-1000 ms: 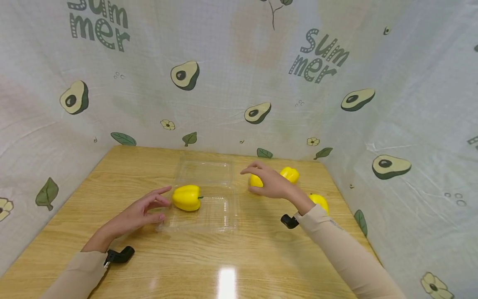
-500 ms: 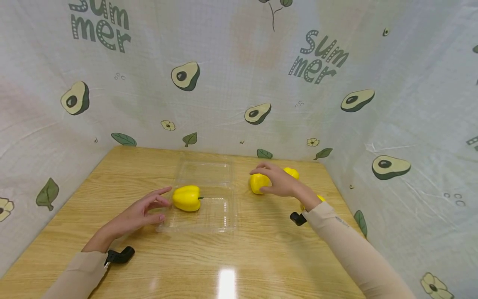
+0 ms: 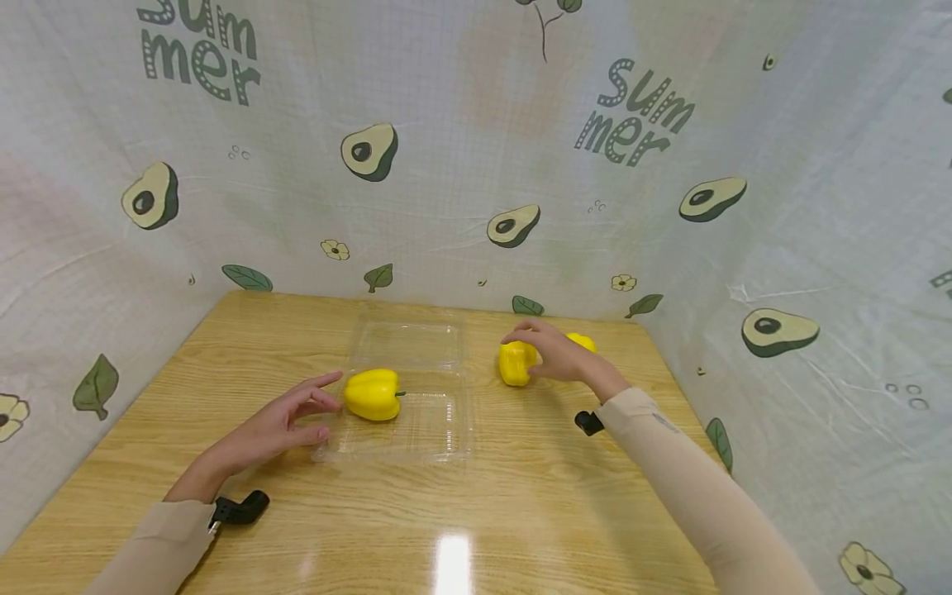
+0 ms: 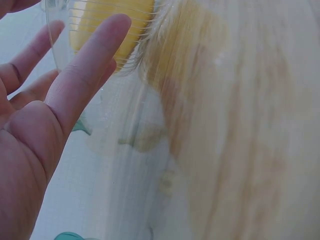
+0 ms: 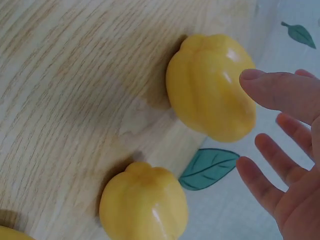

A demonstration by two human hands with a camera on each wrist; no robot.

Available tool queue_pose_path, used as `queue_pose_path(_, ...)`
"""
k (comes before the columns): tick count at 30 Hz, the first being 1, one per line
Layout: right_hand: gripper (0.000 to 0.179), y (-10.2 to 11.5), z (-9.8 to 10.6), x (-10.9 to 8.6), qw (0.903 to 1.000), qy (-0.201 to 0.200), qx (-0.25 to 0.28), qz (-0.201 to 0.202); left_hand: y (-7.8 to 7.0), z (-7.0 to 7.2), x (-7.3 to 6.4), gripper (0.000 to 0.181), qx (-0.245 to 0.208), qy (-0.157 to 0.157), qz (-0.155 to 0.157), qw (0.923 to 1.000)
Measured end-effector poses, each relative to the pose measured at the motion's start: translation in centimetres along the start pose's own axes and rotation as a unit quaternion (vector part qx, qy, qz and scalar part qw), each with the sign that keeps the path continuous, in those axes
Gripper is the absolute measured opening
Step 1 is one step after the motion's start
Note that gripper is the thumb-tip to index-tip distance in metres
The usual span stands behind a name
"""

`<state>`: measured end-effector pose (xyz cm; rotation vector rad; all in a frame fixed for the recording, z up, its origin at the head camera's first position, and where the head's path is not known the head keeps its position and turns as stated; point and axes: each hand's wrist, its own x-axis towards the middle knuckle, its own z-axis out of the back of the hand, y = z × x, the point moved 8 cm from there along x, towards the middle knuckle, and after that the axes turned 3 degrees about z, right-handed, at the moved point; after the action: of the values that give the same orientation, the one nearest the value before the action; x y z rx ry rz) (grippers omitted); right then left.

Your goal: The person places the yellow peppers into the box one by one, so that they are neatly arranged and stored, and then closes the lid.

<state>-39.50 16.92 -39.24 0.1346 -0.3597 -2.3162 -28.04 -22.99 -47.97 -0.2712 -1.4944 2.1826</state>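
A yellow bell pepper with a green stem lies on its side in the clear plastic clamshell container, which stands with its lid folded back. My left hand is at the container's left wall, fingers loosely spread around the edge near this pepper. Over on the right, my right hand hovers at another yellow bell pepper on the table. Its fingers arch above and behind that pepper. The right thumb overlaps the pepper's side in the right wrist view, while the other fingers stand apart from it.
One more yellow bell pepper lies behind the right hand. In the right wrist view, part of another yellow pepper shows at the lower left corner. A printed cloth surrounds the wooden table at the back and sides.
My right hand has moved to the right, uncovering more of the pepper in front of it. Its forearm now hides the rightmost pepper in the head view. The left hand has stayed put.
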Motion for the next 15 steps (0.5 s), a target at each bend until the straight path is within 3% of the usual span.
queue_pose_path(15,0.069,-1.7,-1.5,1.3,0.9992,0.036,0.001,-0.019,0.4,0.2,0.0,0.036,0.012,-0.003,0.0,0.9999)
